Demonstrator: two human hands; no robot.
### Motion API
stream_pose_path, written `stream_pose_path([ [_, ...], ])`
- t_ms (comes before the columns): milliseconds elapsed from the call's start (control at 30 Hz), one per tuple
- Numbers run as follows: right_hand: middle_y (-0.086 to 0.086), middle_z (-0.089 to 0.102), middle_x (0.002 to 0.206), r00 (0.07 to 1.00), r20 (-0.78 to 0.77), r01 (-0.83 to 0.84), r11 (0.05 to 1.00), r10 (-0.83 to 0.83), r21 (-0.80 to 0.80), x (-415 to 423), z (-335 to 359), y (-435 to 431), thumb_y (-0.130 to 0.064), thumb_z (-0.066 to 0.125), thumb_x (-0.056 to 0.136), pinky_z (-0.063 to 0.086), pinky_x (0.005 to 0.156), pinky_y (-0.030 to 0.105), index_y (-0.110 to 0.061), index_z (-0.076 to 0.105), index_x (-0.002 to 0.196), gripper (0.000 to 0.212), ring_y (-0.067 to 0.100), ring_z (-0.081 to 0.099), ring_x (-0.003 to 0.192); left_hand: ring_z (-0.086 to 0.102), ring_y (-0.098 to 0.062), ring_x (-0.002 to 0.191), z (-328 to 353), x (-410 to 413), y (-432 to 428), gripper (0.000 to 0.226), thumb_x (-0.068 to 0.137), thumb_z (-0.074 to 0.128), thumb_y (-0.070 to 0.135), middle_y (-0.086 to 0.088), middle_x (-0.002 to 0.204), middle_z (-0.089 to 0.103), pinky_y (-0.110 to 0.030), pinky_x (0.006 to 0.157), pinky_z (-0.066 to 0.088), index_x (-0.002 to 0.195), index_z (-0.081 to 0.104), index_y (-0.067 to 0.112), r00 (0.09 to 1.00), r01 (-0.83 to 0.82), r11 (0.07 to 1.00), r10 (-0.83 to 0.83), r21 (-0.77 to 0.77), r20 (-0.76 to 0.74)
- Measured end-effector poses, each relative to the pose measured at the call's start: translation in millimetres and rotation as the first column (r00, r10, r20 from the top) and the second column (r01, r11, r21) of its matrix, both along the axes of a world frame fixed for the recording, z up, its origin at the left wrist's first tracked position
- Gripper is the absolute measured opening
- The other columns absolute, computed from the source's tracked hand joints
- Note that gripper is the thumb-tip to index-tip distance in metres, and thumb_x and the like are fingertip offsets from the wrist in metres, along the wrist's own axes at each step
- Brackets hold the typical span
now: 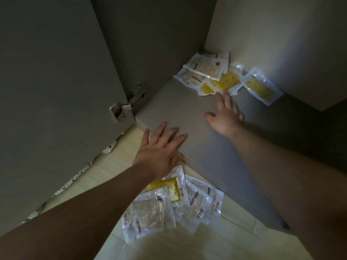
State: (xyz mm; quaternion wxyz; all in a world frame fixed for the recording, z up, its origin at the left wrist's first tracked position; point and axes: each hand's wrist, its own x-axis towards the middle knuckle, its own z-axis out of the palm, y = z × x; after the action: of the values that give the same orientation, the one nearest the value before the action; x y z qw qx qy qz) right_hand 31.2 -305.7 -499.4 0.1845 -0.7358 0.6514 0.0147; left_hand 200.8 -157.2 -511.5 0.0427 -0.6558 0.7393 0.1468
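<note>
Cabinet door (56, 72) stands open and fills the left of the frame. Metal hinge (129, 103) is fixed at its inner edge, centre left. Pale floor (116, 166) runs below. Heap of clear plastic sachets (150, 212) lies on it at bottom centre, with one yellow sachet (165, 186) among them. Patterned cloth edge (71, 182) borders the door's foot.

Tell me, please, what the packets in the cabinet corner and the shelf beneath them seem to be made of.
Packets: thin clear plastic film, glossy, judging by glare and crinkled sealed edges. Shelf: probably laminated board, matte grey, flat and even with a squared front edge.
</note>
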Motion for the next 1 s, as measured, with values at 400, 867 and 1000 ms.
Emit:
stream_pose_path([
  [400,0.005,0.044,0.144,0.977,-0.156,-0.180,0.958,0.147,-0.222,-5.8,-10.3,123.4,-0.053,0.033,0.089,0.011,0.110,0.062,-0.013,0.034,0.145,0.069,0.025,0.032,0.139,0.001,-0.018,0.145,-11.0,19.2,1.8,0.066,0.086,0.018,0.049,0.003,0.155,0.023,-0.031,0.117,0.006,0.148,0.028,0.028,0.949,0.053,0.993,-0.084,-0.107,-0.305],
  [867,-0.001,0.062,0.109,0.931,-0.002,-0.331,0.838,0.366,-0.434,21.7,-33.3,185.9,-0.024,0.068,0.068,0.040,0.083,0.032,-0.023,0.050,0.122,0.057,0.019,0.043,0.094,0.012,-0.022,0.139,-11.6,20.7,69.9,0.100,0.069,0.061,0.071,0.002,0.150,0.010,-0.041,0.107,0.025,0.147,0.011,0.034,0.998,-0.062,0.943,0.053,0.326,0.034],
  [1000,0.002,0.062,0.097,0.955,0.089,-0.252,0.930,0.284,-0.268,20.8,-44.8,198.9,-0.010,0.083,0.055,0.054,0.057,0.031,-0.014,0.050,0.125,0.077,0.023,0.061,0.079,0.024,-0.023,0.128,-14.9,14.7,71.7,0.106,0.063,0.072,0.063,0.000,0.141,0.020,-0.039,0.098,0.038,0.146,0.012,0.033,0.995,-0.100,0.955,0.087,0.280,0.056],
])
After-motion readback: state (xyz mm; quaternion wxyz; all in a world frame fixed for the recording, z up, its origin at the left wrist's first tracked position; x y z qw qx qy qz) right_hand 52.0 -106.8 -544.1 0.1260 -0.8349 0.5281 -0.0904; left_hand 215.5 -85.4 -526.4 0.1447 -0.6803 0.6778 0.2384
